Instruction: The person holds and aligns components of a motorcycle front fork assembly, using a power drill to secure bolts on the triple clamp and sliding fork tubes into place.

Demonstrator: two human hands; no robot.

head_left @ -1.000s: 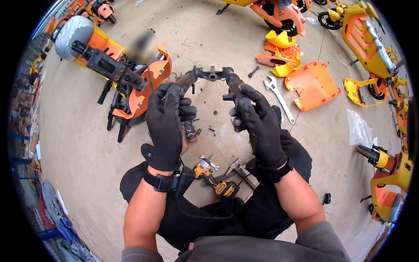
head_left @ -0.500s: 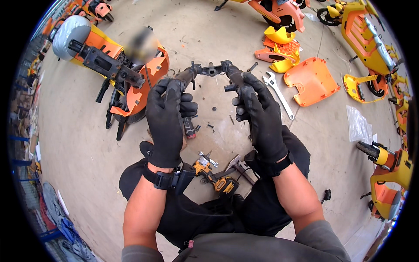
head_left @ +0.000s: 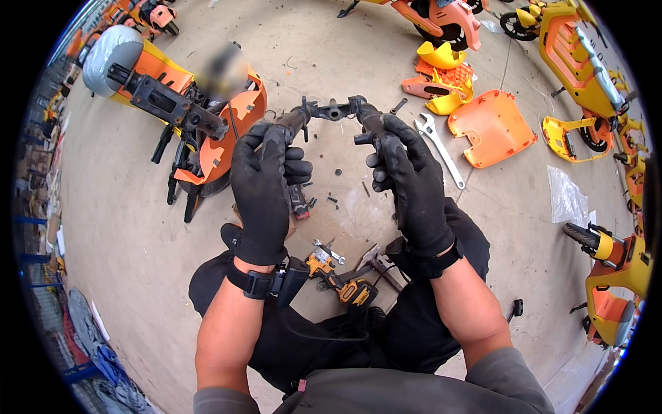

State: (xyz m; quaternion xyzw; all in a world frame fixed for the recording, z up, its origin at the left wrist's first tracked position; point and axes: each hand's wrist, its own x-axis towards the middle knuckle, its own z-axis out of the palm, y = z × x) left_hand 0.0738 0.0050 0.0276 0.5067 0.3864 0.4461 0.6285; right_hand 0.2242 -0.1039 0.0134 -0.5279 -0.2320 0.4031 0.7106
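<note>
Both of my black-gloved hands hold a black front fork (head_left: 334, 109), two thick tubes joined by a crossbar at the far end. My left hand (head_left: 262, 193) is closed round the left tube, and my right hand (head_left: 415, 190) grips the right one. The gloves hide the tubes' near ends. Below the hands, between my knees, lie a yellow-and-black cordless impact driver (head_left: 338, 279), a small spanner (head_left: 329, 252) and a hammer-like steel tool (head_left: 376, 261). A dark power tool with a red end (head_left: 298, 202) rests partly behind my left hand.
A large adjustable wrench (head_left: 442, 153) and an orange panel (head_left: 493, 130) lie on the floor to the right. Several small bolts (head_left: 333, 200) are scattered ahead. A partly stripped orange scooter (head_left: 152, 90) lies at left; more scooters (head_left: 576, 62) stand along the right.
</note>
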